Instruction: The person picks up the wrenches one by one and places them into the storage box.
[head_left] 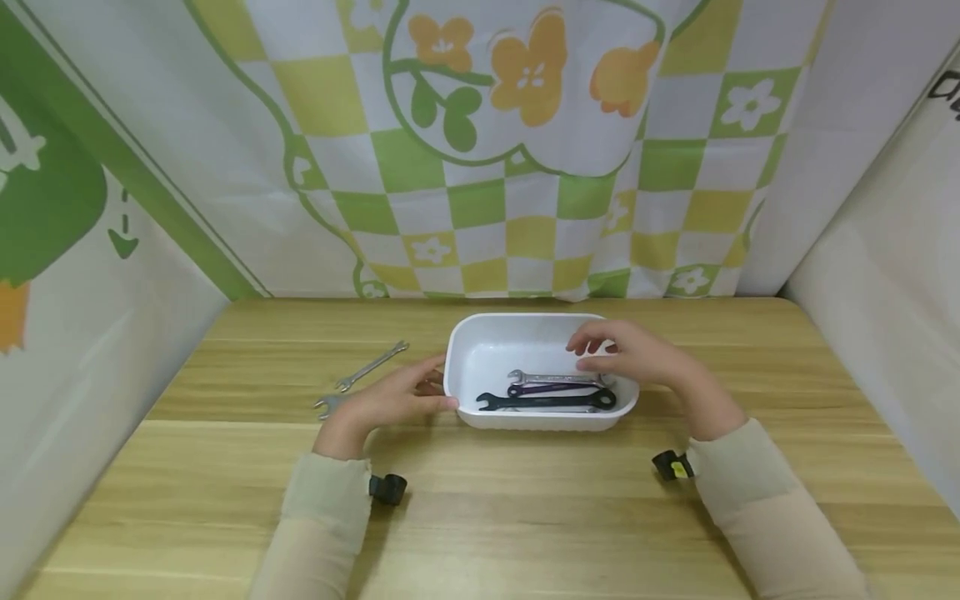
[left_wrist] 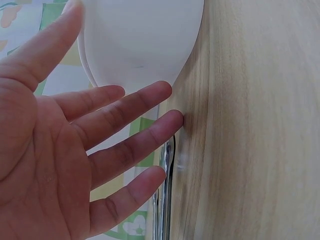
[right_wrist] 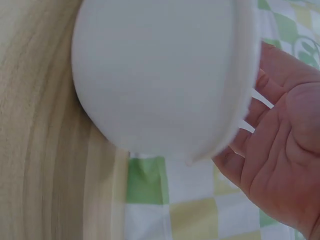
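A white plastic tub [head_left: 480, 333] stands on the table with several wrenches in its near right part. Among them are a black combination wrench [head_left: 547, 402], a dark purple one [head_left: 555, 388] and a silver one [head_left: 558, 378]. My left hand [head_left: 397, 396] is at the tub's left end, its thumb by the rim; the left wrist view shows its fingers [left_wrist: 135, 145] spread. Over the tub's right side reaches my right hand [head_left: 633, 354], fingers loosely bent above the wrenches, nothing visible in its grasp. Its fingertips are partly hidden behind the tub wall in the right wrist view.
Left of the tub, a small silver open-end wrench [head_left: 372, 367] lies on the wooden table [head_left: 525, 517]. Another silver wrench [head_left: 327, 405] is partly covered by my left hand. A checked, flowered curtain [head_left: 487, 204] hangs behind the table's far edge, with pale walls either side.
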